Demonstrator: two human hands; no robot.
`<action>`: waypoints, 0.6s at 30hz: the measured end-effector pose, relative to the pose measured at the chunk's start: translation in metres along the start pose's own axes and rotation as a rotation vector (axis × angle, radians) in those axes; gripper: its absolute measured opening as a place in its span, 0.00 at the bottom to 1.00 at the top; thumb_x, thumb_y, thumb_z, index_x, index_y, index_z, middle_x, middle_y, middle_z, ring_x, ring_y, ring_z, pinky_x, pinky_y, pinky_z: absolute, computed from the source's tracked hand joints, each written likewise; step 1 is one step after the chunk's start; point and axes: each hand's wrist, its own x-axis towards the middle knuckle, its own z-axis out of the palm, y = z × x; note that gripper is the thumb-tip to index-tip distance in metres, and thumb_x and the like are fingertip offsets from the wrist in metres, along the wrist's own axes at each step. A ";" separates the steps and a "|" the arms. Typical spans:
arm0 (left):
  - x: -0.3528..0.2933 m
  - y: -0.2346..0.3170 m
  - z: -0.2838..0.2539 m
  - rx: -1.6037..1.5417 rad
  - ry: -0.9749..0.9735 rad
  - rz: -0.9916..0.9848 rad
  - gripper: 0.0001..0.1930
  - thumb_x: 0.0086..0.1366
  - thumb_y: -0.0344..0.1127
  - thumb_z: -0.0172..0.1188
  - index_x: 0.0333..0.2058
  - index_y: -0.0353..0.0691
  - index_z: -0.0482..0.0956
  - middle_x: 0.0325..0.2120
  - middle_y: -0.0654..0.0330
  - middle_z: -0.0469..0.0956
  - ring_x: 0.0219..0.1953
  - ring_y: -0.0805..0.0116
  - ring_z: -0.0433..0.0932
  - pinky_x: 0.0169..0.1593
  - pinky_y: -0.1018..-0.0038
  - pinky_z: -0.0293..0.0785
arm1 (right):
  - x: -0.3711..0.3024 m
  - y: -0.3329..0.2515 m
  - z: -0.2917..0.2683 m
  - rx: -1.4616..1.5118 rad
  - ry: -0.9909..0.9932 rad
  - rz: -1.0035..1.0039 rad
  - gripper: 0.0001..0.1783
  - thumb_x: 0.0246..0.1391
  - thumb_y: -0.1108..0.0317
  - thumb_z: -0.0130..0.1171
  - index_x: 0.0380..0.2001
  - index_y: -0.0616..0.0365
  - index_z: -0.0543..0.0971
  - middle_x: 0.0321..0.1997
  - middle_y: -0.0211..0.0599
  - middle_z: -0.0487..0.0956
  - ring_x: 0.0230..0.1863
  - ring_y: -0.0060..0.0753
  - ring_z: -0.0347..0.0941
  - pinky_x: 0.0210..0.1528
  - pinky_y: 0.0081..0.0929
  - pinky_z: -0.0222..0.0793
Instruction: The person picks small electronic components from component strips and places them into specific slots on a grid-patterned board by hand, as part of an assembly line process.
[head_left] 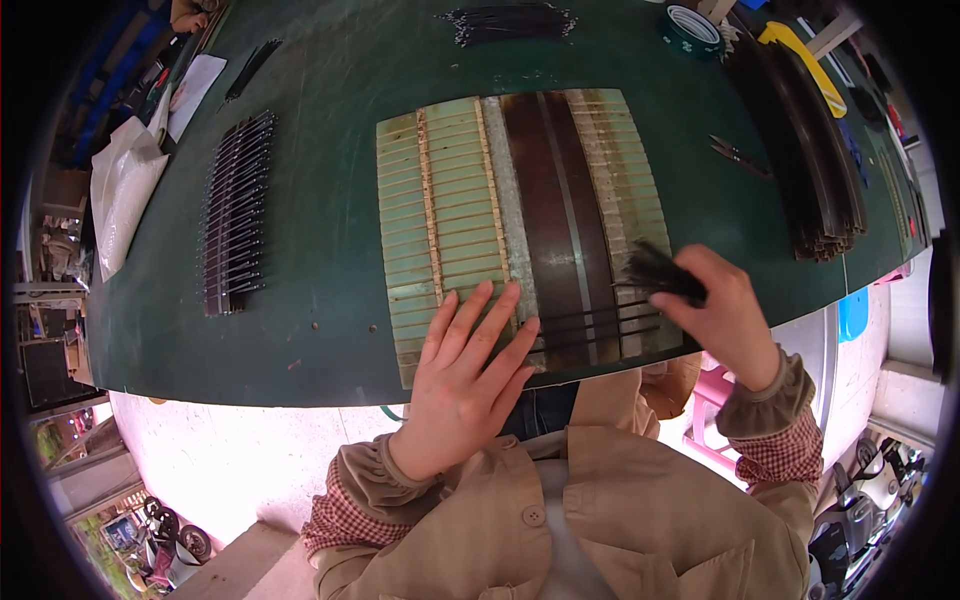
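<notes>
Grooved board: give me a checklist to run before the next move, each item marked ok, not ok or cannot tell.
1. Left hand on the grooved board: ok, fingers spread over its near edge.
2. Right hand gripping the black bundle: ok, held above the board's right side.
3. Dark strips laid in every row: not ok, only a few lie near the close end.
4. Those strips fully seated in their grooves: cannot tell, too small.
5. Pointed tool clear of the board: ok, it lies apart on the right.
</notes>
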 end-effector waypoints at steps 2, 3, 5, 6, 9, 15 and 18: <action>0.002 0.001 -0.004 -0.036 -0.005 -0.020 0.18 0.54 0.28 0.64 0.46 0.34 0.78 0.57 0.49 0.70 0.60 0.46 0.66 0.63 0.51 0.59 | -0.003 0.013 -0.019 0.061 -0.013 0.057 0.12 0.48 0.77 0.65 0.34 0.66 0.73 0.28 0.34 0.70 0.27 0.27 0.67 0.29 0.24 0.63; 0.002 0.002 -0.006 -0.054 -0.012 -0.028 0.17 0.55 0.27 0.64 0.45 0.34 0.78 0.57 0.49 0.71 0.59 0.47 0.67 0.63 0.52 0.60 | -0.005 0.014 -0.028 0.128 -0.023 0.123 0.11 0.49 0.77 0.65 0.33 0.65 0.73 0.28 0.32 0.69 0.27 0.23 0.66 0.28 0.22 0.62; 0.006 0.002 -0.006 -0.189 0.027 -0.085 0.16 0.55 0.26 0.63 0.44 0.34 0.78 0.54 0.50 0.72 0.59 0.49 0.68 0.63 0.55 0.61 | -0.002 0.010 -0.032 0.197 -0.030 0.182 0.11 0.50 0.77 0.65 0.33 0.65 0.73 0.27 0.29 0.68 0.27 0.18 0.65 0.28 0.20 0.60; 0.010 0.003 -0.006 -0.326 0.062 -0.145 0.14 0.56 0.26 0.63 0.43 0.34 0.78 0.51 0.50 0.74 0.58 0.51 0.69 0.62 0.57 0.62 | 0.000 0.008 -0.029 0.276 -0.111 0.144 0.10 0.50 0.77 0.65 0.33 0.65 0.73 0.28 0.27 0.68 0.28 0.16 0.63 0.28 0.19 0.59; 0.020 0.003 -0.001 -0.554 0.110 -0.214 0.11 0.58 0.24 0.62 0.40 0.34 0.77 0.46 0.52 0.76 0.56 0.54 0.70 0.61 0.61 0.63 | 0.013 -0.017 -0.010 0.423 -0.273 0.056 0.09 0.51 0.76 0.65 0.31 0.65 0.73 0.28 0.23 0.67 0.29 0.11 0.61 0.28 0.16 0.56; 0.025 -0.002 0.010 -0.872 0.162 -0.314 0.04 0.62 0.22 0.59 0.36 0.34 0.75 0.37 0.57 0.76 0.52 0.61 0.72 0.59 0.65 0.65 | 0.021 -0.028 0.003 0.581 -0.401 0.119 0.08 0.52 0.76 0.65 0.29 0.64 0.74 0.29 0.23 0.67 0.29 0.11 0.61 0.29 0.16 0.57; 0.028 0.002 0.009 -0.875 0.173 -0.326 0.04 0.62 0.21 0.59 0.35 0.34 0.75 0.36 0.58 0.76 0.51 0.61 0.72 0.60 0.64 0.65 | 0.025 -0.027 0.006 0.593 -0.398 0.090 0.08 0.52 0.75 0.66 0.29 0.64 0.74 0.28 0.23 0.68 0.28 0.12 0.61 0.28 0.16 0.57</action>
